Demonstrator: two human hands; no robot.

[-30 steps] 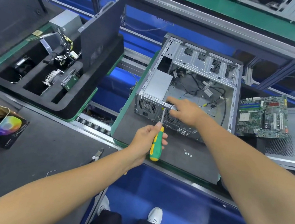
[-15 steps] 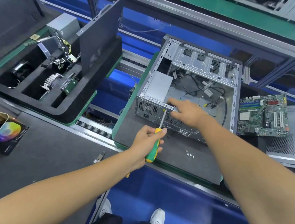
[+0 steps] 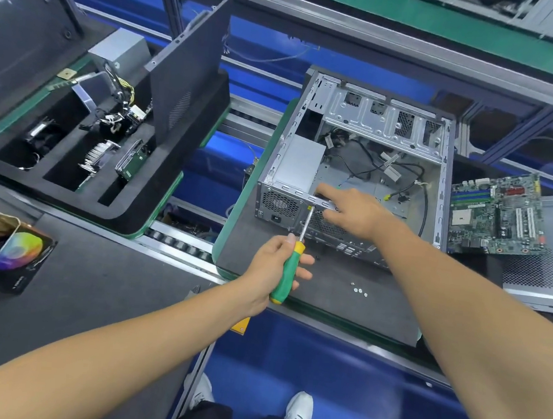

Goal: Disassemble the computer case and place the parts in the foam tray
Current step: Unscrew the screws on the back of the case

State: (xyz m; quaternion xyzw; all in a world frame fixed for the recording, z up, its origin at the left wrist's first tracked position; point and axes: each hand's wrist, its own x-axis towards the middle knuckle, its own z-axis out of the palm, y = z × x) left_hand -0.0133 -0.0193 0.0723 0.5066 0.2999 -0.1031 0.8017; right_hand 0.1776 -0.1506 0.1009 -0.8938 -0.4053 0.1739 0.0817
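The open metal computer case [image 3: 390, 119] lies on a dark mat, its grey power supply [image 3: 297, 164] still inside at the near left corner. My left hand [image 3: 273, 269] grips a green and yellow screwdriver [image 3: 288, 270]; the screwdriver's tip meets the case's rear edge by the power supply. My right hand [image 3: 355, 209] rests on that rear edge, index finger stretched along the rail. The black foam tray [image 3: 184, 181] sits to the left with a heatsink, a drive, cables and a dark side panel [image 3: 187, 68] standing in it.
A green motherboard [image 3: 499, 212] lies right of the case on a grey perforated panel [image 3: 543, 276]. Three loose screws [image 3: 358, 289] lie on the mat. A box with a colour wheel [image 3: 14, 253] holds dark small parts at the left. Rollers run between the tray and the mat.
The left hand has shifted its grip slightly on the screwdriver handle while the tip stays at the rear edge. The right hand has kept its place on the case.
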